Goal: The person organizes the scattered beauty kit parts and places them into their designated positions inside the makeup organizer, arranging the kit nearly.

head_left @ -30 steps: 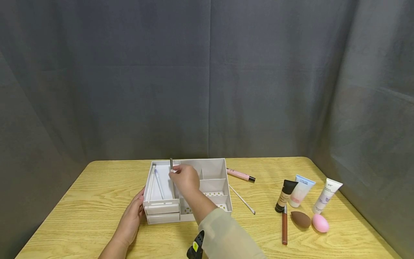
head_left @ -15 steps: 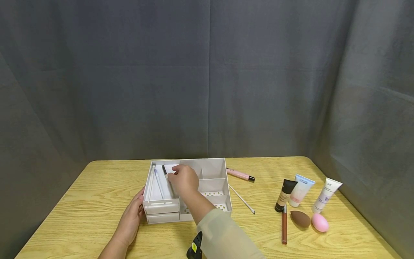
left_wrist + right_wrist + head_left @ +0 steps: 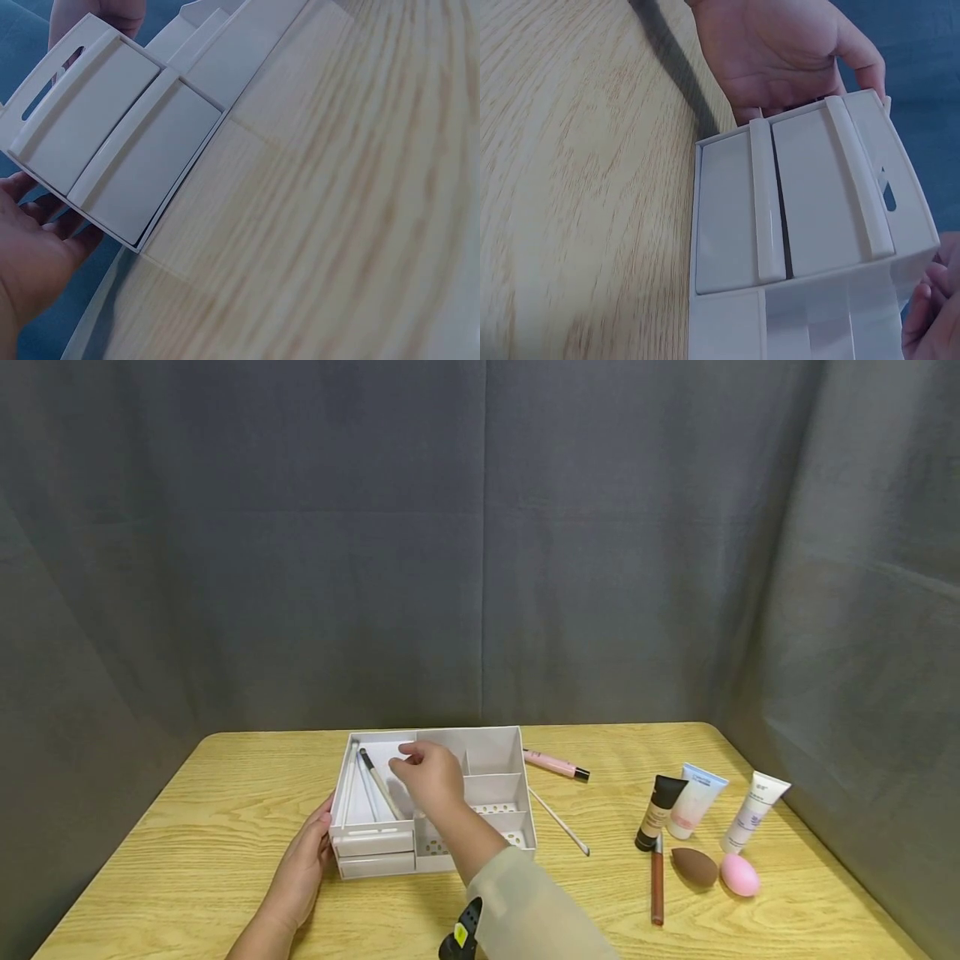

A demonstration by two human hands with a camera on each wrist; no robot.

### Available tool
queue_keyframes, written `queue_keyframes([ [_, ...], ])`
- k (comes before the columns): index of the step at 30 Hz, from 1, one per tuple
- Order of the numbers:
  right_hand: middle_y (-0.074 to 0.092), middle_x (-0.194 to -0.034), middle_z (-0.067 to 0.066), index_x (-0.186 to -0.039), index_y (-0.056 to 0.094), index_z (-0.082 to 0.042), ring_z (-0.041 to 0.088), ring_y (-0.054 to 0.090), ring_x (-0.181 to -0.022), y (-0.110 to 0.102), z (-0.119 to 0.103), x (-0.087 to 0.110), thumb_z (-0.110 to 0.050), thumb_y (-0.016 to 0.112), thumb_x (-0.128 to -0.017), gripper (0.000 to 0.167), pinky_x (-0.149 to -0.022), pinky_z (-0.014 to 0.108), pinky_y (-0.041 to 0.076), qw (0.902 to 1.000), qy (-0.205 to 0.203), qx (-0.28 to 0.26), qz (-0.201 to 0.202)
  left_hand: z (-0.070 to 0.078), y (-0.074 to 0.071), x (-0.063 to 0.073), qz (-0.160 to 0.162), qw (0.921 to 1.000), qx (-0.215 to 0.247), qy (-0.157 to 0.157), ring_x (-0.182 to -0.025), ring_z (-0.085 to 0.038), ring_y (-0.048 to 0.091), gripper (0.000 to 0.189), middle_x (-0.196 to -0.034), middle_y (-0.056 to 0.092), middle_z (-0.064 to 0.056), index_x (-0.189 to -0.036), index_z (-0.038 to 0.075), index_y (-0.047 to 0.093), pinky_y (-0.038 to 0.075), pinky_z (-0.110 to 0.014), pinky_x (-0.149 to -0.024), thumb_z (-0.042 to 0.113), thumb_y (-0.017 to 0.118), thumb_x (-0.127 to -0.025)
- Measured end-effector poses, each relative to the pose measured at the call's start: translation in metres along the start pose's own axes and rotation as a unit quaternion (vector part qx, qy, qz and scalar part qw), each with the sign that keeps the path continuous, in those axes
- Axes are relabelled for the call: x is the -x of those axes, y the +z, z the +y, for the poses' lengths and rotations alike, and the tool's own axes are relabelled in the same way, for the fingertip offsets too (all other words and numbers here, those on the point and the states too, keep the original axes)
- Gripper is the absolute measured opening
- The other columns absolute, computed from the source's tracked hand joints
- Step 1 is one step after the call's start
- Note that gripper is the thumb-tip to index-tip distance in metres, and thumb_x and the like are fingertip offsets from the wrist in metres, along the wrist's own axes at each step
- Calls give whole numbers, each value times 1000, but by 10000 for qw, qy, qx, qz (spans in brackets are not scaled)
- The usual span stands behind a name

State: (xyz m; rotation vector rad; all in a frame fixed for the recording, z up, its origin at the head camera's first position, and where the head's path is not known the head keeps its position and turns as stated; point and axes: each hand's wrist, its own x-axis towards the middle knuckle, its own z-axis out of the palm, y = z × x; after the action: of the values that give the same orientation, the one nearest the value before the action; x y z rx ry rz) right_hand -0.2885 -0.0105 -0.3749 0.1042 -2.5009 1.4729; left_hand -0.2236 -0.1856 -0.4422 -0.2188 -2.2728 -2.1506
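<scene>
A white makeup organizer (image 3: 377,864) with two small front drawers and open compartments above stands on the wooden table. My left hand (image 3: 302,860) rests along its left side with straight fingers, which also show against the drawer side in the left wrist view (image 3: 37,255). My right hand (image 3: 433,777) hovers over the organizer, thumb and forefinger apart, nothing between them. To its left, a makeup brush (image 3: 381,783) with a dark end and pale handle lies slanted in the long left compartment. Beside it lie a white stick-like brush (image 3: 348,785) and a pale thin stick (image 3: 367,789).
Right of the organizer lie a pink tube (image 3: 553,764) with a black cap and a thin white brush (image 3: 558,821). Further right are a foundation tube (image 3: 656,818), two pale tubes, a brown-handled brush (image 3: 657,889), a brown sponge (image 3: 695,868) and a pink sponge (image 3: 740,875).
The dark-ended brush has left my right fingers and tipped leftward to lie across the left compartment. The right hand stays almost in place; the left hand has not moved.
</scene>
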Motion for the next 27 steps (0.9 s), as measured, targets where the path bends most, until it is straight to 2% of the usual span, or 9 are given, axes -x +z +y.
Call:
queue_keyframes([
  [5,70,-82,7,-103,76,-3,7,55,-73,-10,5,0,-18,75,-82,26,-64,20,44,9989,26,-472,-70,1,0,1,-8,10000,24,13,-106,27,38,59,-160,18,-24,-155,-1,16,34,-1,-92,34,16,-108],
  [14,69,-85,10,-106,74,-4,10,55,-77,-37,12,-1,-18,73,-84,27,-62,20,43,9974,-14,-710,-87,0,0,1,-15,10000,37,31,-107,27,38,60,-161,17,-24,-155,-1,16,32,-1,-93,36,16,-108],
  [19,69,-87,10,-108,74,-3,11,56,-77,-56,21,-1,-19,72,-85,28,-63,21,44,9977,-83,-672,-7,0,0,0,15,10000,4,14,-107,27,38,60,-160,17,-25,-155,-1,16,32,-1,-93,37,16,-108],
  [27,69,-87,8,-110,73,-4,10,54,-77,-85,39,-1,-20,72,-86,29,-65,22,43,9987,85,-479,170,-1,0,-1,-45,10000,-8,3,-108,28,37,62,-161,17,-23,-156,0,16,31,0,-94,39,16,-108],
])
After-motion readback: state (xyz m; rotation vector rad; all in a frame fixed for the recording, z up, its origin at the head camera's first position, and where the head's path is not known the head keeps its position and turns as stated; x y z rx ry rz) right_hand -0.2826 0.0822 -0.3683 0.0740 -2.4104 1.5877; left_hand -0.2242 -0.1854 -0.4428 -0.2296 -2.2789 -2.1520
